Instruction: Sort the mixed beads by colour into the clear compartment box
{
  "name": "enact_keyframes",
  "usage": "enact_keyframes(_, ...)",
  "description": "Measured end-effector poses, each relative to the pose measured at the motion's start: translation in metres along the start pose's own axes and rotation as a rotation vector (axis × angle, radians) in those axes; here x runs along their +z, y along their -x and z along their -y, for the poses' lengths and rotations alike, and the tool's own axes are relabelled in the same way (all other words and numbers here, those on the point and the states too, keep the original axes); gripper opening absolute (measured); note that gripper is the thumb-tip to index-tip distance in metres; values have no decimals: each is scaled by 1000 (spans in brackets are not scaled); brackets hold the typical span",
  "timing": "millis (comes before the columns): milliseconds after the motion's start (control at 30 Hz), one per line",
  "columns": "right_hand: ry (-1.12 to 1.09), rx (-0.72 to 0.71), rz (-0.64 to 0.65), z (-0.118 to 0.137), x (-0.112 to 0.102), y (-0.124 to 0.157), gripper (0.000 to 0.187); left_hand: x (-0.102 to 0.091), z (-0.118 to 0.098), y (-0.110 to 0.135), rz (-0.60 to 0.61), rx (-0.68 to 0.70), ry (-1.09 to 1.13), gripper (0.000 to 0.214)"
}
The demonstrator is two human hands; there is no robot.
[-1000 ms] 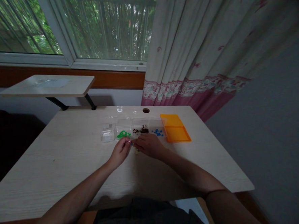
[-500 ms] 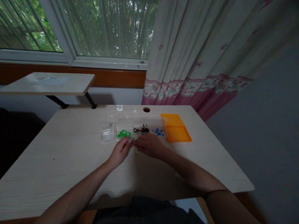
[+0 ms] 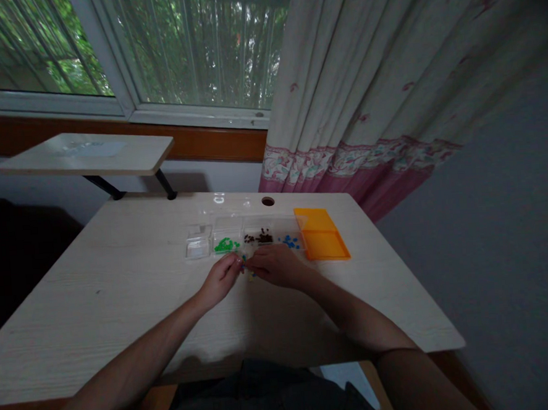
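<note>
My left hand (image 3: 221, 279) is closed in a pinch at the middle of the desk, its fingertips at a few small coloured beads (image 3: 242, 268). Facing it, my right hand (image 3: 278, 266) has its fingers drawn together at the same spot, almost touching the left. Green, blue and yellow bits show between and just below the fingertips; any thread through them is too fine to see. Just beyond the hands lie green beads (image 3: 226, 245), dark brown beads (image 3: 264, 236) and blue beads (image 3: 289, 242) in clear compartments. My right hand partly covers the front of the brown and blue ones.
A clear compartment box (image 3: 229, 223) stands behind the hands, with a small clear box (image 3: 197, 248) to its left. An open orange case (image 3: 325, 244) lies to the right. The desk (image 3: 135, 288) has a cable hole (image 3: 268, 201) and a raised shelf (image 3: 127, 161) at back left.
The hands stay almost in place, fingertips still together. A green bit between them shows a little more plainly now. The boxes and beads behind have not moved.
</note>
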State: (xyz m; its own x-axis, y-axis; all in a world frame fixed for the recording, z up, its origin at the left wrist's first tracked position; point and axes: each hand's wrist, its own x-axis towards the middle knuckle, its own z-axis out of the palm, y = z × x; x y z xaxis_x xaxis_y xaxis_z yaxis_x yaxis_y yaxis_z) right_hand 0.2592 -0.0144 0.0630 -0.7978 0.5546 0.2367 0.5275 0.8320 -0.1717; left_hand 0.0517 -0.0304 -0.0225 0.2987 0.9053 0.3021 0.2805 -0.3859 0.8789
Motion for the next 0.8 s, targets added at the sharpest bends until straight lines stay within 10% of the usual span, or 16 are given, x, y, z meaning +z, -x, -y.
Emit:
enact_keyframes(367, 74, 220, -69, -33, -35, 12, 23, -20, -5, -7, -36, 91, -212, 35)
enact_keyframes(800, 327, 534, 243, -49, -59, 20, 27, -25, 4, -10, 3, 160, -358, 30)
